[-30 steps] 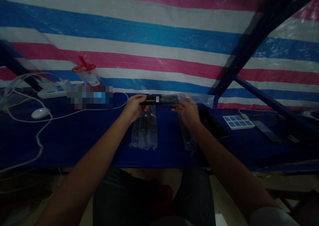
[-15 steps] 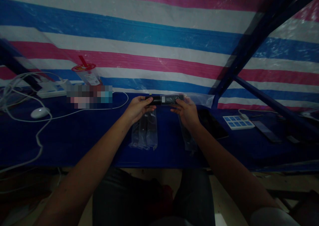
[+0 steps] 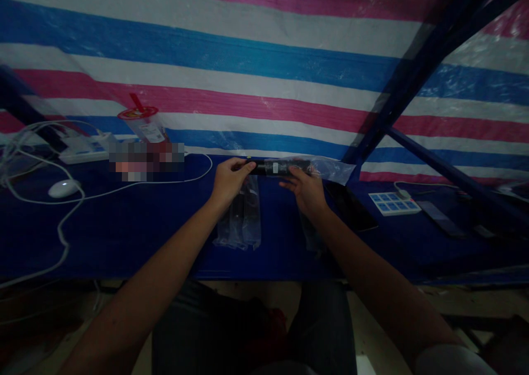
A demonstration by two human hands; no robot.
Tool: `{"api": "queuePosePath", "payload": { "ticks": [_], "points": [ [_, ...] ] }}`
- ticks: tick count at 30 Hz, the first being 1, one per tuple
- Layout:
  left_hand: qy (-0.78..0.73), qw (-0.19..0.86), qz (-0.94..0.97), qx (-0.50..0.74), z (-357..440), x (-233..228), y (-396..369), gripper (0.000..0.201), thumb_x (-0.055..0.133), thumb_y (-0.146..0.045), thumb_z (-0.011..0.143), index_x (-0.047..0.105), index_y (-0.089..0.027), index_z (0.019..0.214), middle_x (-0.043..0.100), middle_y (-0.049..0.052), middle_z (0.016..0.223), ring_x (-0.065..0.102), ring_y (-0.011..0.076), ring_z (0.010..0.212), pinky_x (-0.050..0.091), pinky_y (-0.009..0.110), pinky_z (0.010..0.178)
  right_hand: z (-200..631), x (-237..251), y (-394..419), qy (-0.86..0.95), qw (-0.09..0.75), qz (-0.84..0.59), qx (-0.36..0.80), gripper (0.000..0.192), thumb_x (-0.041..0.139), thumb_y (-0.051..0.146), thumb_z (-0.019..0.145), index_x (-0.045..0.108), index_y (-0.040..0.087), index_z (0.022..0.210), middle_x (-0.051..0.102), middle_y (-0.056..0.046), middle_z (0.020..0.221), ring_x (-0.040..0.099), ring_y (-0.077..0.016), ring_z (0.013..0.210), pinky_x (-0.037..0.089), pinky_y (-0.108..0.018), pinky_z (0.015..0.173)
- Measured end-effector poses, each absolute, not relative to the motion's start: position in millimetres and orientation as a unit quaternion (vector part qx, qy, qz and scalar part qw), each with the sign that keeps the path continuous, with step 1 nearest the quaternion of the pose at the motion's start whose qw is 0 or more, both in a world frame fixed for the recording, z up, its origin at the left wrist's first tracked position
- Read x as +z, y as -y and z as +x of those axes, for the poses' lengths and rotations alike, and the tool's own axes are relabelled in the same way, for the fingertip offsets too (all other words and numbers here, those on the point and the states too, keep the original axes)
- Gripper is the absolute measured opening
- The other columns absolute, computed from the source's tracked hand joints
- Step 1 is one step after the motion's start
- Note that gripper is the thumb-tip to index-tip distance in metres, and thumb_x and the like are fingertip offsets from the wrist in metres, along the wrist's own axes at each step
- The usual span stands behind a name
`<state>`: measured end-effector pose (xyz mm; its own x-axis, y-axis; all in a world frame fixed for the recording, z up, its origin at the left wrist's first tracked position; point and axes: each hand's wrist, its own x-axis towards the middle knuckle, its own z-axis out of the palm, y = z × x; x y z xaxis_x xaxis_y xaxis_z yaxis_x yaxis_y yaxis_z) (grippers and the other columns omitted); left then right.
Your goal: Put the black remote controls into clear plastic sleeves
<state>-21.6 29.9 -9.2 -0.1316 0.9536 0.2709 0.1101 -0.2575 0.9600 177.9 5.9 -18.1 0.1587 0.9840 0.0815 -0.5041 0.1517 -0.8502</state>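
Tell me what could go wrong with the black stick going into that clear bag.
The bag is thin and held only by the right hand, so its mouth may bunch or tear as the left hand pushes the stick. A slip could drop it onto the bagged pieces below.

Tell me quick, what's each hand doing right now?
Left hand: closed on the end of the black cylinder.
Right hand: fingers gripping the clear plastic bag around the cylinder.

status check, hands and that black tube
Left hand grips black tube end. Right hand holds clear bag around it. Bagged tubes lie below; nothing blocking.
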Motion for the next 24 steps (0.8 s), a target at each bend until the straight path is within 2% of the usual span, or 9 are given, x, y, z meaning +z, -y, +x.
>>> {"api": "queuePosePath", "payload": {
  "ticks": [5,11,20,24],
  "points": [
    [-0.497,0.401,0.514,0.572,-23.9,-9.2,-32.6,0.022,0.082,-0.028,0.071,0.076,-0.012,0.086,0.066,0.001,0.064,0.055,0.0124,0.054,0.04,0.024,0.054,175.8,-15.9,-3.7,0.333,0.674,-0.343,0.563,0.033,0.083,0.026,0.071,0.064,0.021,0.097,0.074,0.001,0.089,0.073,-0.0175,0.075,0.062,-0.03,0.063],
    [-0.486,0.474,0.478,0.557,-23.6,-9.2,-31.6,0.026,0.084,-0.027,0.069,0.072,-0.012,0.087,0.069,0.004,0.07,0.061,0.0134,0.056,0.046,0.026,0.058,173.5,-13.1,-1.9,0.337,0.673,-0.349,0.558,0.025,0.084,0.028,0.071,0.068,0.017,0.088,0.075,-0.003,0.086,0.072,-0.0181,0.074,0.062,-0.031,0.061],
    [-0.469,0.463,0.495,0.566,-15.8,3.5,-19.9,0.016,0.082,-0.02,0.072,0.069,-0.013,0.077,0.066,0.004,0.064,0.061,0.0135,0.056,0.046,0.025,0.058,170.6,-10.9,0.9,0.345,0.668,-0.35,0.559,0.024,0.083,0.028,0.071,0.069,0.018,0.087,0.075,-0.005,0.088,0.072,-0.0185,0.075,0.062,-0.031,0.062],
    [-0.463,0.457,0.512,0.561,-12.6,6.2,-15.9,0.017,0.081,-0.026,0.074,0.07,-0.014,0.077,0.068,0.005,0.066,0.062,0.0151,0.059,0.047,0.027,0.06,167.1,-10.2,2.5,0.35,0.667,-0.346,0.559,0.026,0.084,0.03,0.071,0.069,0.018,0.089,0.074,-0.004,0.09,0.072,-0.0184,0.077,0.063,-0.031,0.062]
  ]
}}
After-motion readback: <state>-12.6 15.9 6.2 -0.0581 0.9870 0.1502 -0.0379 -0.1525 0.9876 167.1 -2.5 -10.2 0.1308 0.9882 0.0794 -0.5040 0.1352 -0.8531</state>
